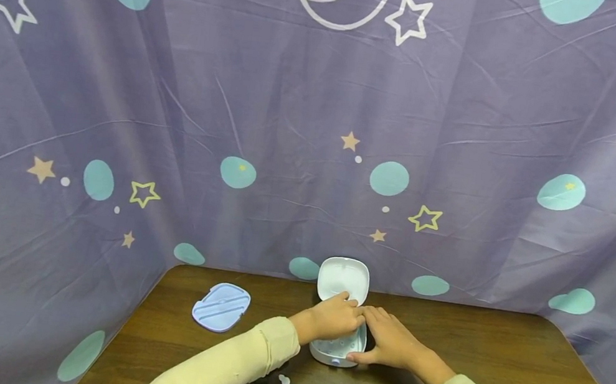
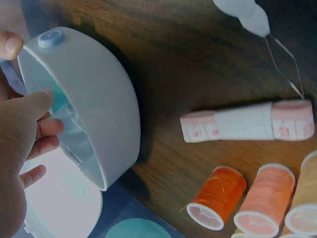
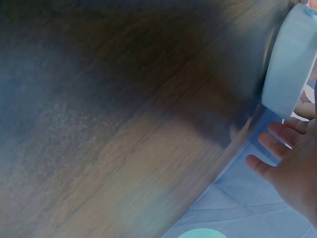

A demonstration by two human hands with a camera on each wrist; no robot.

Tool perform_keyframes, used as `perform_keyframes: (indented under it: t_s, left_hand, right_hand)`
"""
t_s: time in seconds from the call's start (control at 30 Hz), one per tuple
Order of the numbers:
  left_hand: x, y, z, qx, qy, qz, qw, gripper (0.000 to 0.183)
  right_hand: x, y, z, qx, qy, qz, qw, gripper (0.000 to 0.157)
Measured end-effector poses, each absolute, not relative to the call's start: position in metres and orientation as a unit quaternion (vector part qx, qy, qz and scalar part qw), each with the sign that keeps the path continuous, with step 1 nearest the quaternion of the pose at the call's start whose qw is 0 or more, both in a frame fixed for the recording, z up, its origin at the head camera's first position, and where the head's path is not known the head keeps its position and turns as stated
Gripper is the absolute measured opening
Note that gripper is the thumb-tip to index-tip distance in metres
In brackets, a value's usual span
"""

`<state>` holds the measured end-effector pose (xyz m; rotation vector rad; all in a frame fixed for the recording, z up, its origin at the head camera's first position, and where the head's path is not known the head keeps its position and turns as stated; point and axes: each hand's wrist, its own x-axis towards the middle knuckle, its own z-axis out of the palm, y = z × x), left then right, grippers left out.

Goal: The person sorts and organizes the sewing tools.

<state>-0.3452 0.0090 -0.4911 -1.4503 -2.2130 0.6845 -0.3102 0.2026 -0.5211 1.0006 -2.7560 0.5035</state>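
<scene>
A pale plastic sewing box (image 1: pixel 336 362) stands on the table with its hinged white lid (image 1: pixel 344 277) raised at the back. My left hand (image 1: pixel 333 317) reaches over the box from the left. In the left wrist view its thumb and fingers dip inside, beside a small teal patch (image 2: pixel 60 98); whether they pinch it is unclear. My right hand (image 1: pixel 396 342) holds the box at its right side, thumb on the front rim near the blue latch (image 2: pixel 51 38) and fingers toward the back. Several of its fingers (image 3: pixel 271 145) spread past the box's rear corner.
A light-blue compartment tray (image 1: pixel 221 307) lies at the left. Before the box are a rolled tape measure (image 2: pixel 245 121), a white needle threader (image 2: pixel 255 20) and thread spools in orange (image 2: pixel 218 196), pink (image 2: pixel 266 198) and tan (image 2: pixel 304 191). A patterned curtain (image 1: pixel 293 121) hangs behind the table.
</scene>
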Motion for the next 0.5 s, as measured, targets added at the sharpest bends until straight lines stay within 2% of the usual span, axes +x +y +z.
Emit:
perform_keyframes:
  t_s: [0.5]
  left_hand:
    - [-0.3415,0.002,-0.4926,-0.526,-0.768,0.277,0.24,0.032]
  right_hand:
    - [-0.3088,0.2026,-0.5229,0.339,-0.923,0.15,0.104,0.095]
